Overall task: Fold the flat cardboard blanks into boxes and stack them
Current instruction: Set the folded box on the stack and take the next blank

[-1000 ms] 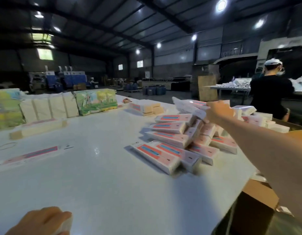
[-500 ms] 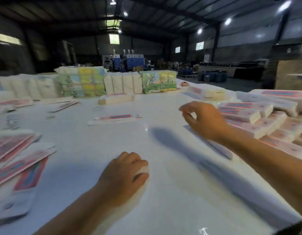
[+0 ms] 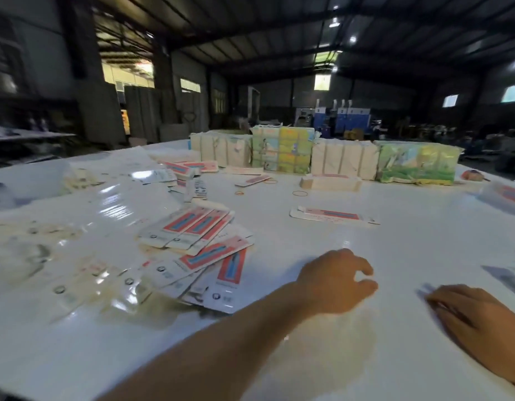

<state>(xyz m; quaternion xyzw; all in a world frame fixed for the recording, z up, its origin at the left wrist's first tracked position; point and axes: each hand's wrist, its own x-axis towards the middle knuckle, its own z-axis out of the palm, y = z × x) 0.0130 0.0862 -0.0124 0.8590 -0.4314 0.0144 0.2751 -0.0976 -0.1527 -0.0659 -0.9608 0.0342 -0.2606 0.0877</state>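
A fanned pile of flat white blanks point(image 3: 198, 250) with red and blue stripes lies left of centre on the white table point(image 3: 395, 256). One more flat blank point(image 3: 333, 217) lies alone farther back, and a folded box point(image 3: 331, 183) sits behind it. My left hand point(image 3: 335, 282) hovers just right of the pile, fingers loosely curled with thumb and forefinger apart, and I see nothing in it. My right hand point(image 3: 476, 311) lies low on the table at the lower right, blurred, its fingers stretched out to the left.
Wrapped bundles point(image 3: 282, 150) stand in a row at the table's far side. Clear plastic sleeves point(image 3: 76, 273) litter the left. Rubber bands point(image 3: 300, 193) lie mid-table. Blurred folded boxes point(image 3: 505, 198) show at the right edge.
The view has swung left from the stack of folded boxes to the flat blanks. My right hand left a box on the stack and came down to the table; my left hand moved forward.
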